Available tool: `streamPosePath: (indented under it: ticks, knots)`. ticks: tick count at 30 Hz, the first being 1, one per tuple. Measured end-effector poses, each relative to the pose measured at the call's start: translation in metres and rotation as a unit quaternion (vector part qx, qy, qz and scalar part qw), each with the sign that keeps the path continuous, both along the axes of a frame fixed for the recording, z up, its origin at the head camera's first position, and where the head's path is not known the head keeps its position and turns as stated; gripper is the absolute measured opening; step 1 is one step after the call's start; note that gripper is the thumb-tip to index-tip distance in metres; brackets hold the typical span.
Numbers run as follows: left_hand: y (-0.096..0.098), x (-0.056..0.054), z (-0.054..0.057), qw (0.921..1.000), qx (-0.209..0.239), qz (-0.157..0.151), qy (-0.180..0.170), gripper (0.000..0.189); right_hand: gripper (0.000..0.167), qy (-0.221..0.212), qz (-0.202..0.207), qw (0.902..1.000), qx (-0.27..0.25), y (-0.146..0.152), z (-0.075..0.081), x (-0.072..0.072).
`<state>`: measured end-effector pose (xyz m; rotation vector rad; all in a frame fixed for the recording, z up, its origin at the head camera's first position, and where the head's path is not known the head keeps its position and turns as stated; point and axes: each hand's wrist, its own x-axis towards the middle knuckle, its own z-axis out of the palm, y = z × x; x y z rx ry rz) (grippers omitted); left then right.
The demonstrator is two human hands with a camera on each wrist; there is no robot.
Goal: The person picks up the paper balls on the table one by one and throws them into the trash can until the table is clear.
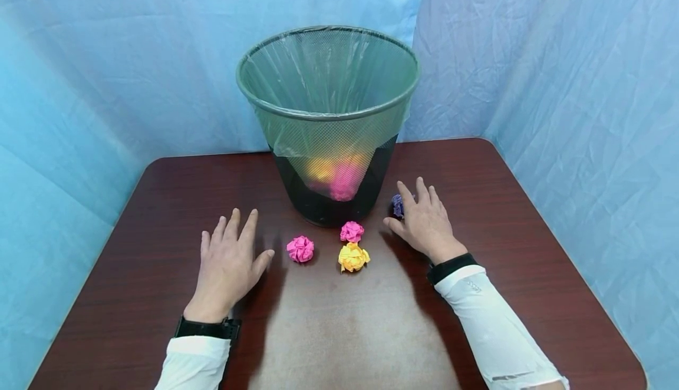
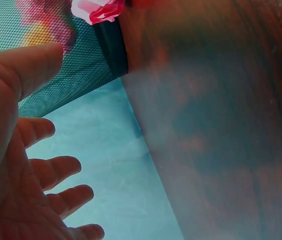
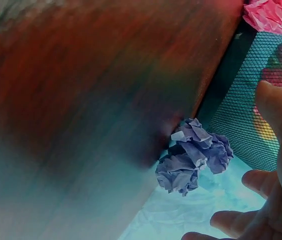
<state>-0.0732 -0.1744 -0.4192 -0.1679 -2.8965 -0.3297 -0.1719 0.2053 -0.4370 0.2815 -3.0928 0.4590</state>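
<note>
My left hand (image 1: 228, 266) is held over the left part of the table, fingers straight and spread, with nothing in it. Just right of its thumb lies a pink crumpled paper ball (image 1: 300, 249). Another pink paper ball (image 1: 352, 231) sits by the bin's base, with a yellow paper ball (image 1: 353, 257) in front of it. On the right, my right hand (image 1: 427, 222) reaches over crumpled purple paper (image 1: 398, 205), partly hidden behind its fingers in the head view. The right wrist view shows the purple paper (image 3: 196, 157) as a lumpy cluster, apart from the extended fingers.
A mesh wastebasket (image 1: 328, 113) with a clear plastic liner stands at the back middle of the brown table (image 1: 345, 331). Pink and yellow paper balls (image 1: 342, 178) show through its mesh, low down inside. Blue cloth (image 1: 159, 60) hangs behind and on both sides.
</note>
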Motion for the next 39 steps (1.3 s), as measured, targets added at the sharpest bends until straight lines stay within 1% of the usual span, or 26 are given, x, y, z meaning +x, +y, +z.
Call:
streamPosePath:
  ticks: [6, 10, 18, 25, 39]
  knots:
    - [0.001, 0.001, -0.004, 0.9998, 0.002, 0.002, -0.021, 0.085, 0.090, -0.010, -0.003, 0.9999, 0.001, -0.002, -0.004, -0.003]
    - [0.002, 0.001, -0.006, 0.9996, -0.001, 0.005, -0.027, 0.085, 0.089, -0.013, -0.005, 0.9999, -0.002, -0.003, -0.005, -0.004]
    - [0.003, 0.002, -0.009, 0.9995, 0.002, 0.006, -0.031, 0.085, 0.085, -0.020, -0.006, 0.9998, 0.004, -0.003, -0.006, -0.005]
    - [0.004, 0.002, -0.011, 0.9993, 0.003, 0.007, -0.036, 0.084, 0.079, -0.019, -0.001, 0.9998, 0.006, -0.003, -0.007, -0.006]
    - [0.005, 0.001, -0.012, 0.9994, 0.003, 0.008, -0.033, 0.083, 0.067, -0.037, 0.013, 0.9989, 0.025, -0.005, -0.005, -0.005]
